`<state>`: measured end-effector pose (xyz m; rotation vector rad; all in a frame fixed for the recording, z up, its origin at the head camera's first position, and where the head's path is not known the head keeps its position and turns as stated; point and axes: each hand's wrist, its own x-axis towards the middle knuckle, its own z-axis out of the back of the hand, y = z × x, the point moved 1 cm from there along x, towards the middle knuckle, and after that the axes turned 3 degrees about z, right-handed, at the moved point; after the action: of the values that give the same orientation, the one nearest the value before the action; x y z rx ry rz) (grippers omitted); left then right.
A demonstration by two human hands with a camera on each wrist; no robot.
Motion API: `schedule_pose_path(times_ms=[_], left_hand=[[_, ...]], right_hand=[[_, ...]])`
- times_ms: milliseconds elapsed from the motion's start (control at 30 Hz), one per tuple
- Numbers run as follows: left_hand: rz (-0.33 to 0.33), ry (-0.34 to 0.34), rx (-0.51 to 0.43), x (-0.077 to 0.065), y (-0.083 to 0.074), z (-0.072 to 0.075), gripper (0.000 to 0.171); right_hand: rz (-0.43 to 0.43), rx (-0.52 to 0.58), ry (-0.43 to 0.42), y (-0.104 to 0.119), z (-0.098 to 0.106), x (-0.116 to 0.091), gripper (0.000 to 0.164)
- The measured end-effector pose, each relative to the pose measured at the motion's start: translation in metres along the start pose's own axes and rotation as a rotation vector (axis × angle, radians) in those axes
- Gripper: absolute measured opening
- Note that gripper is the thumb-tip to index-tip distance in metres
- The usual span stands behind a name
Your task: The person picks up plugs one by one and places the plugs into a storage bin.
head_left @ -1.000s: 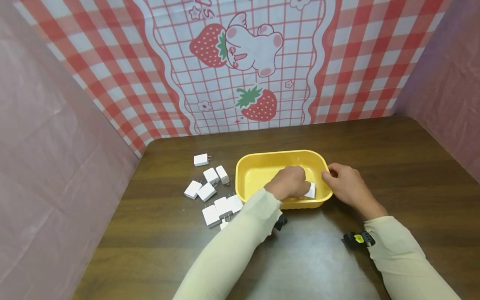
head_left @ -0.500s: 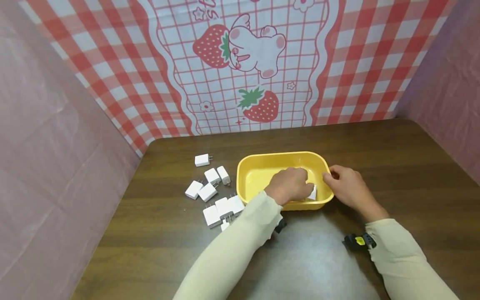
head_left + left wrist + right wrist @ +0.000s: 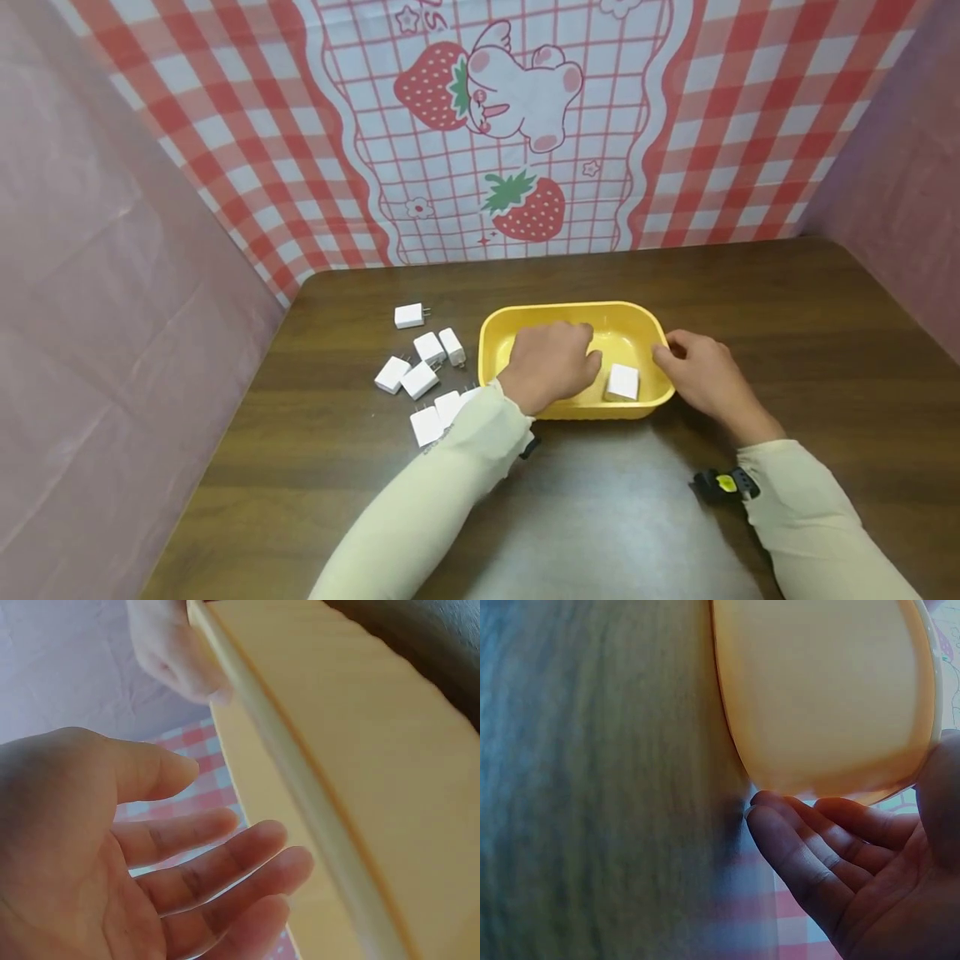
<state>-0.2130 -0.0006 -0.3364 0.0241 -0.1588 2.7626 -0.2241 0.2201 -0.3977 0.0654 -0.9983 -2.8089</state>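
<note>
Left hand (image 3: 551,362) has shifted left, off the white charger (image 3: 622,382), which lies uncovered inside the tub (image 3: 555,310), near its near right corner. Left fingers loosely apart over the tub, holding nothing. Right hand (image 3: 707,379) touches the tub's right end, thumb and fingers apart. More chargers (image 3: 419,380) between tub and the table's (image 3: 787,333) left edge, one nearest its far left corner.

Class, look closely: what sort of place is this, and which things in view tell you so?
Probably an indoor tabletop work area, screened off: a dark wood-grain table, a red-and-white strawberry-print cloth behind it, and creased pink sheeting at both sides.
</note>
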Motion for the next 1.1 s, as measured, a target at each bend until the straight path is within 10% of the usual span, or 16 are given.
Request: schedule_pose_path(times_ms=[467,1100], left_hand=[[0.054,-0.115,-0.076,-0.019,0.037,0.019,0.025],[0.143,-0.37,-0.219,-0.052,0.081,0.005,0.022]], right_hand=[[-0.003,-0.003,0.004,-0.003,-0.002,0.0,0.053],[0.009,-0.017,0.0,-0.002,-0.002,0.004,0.053]])
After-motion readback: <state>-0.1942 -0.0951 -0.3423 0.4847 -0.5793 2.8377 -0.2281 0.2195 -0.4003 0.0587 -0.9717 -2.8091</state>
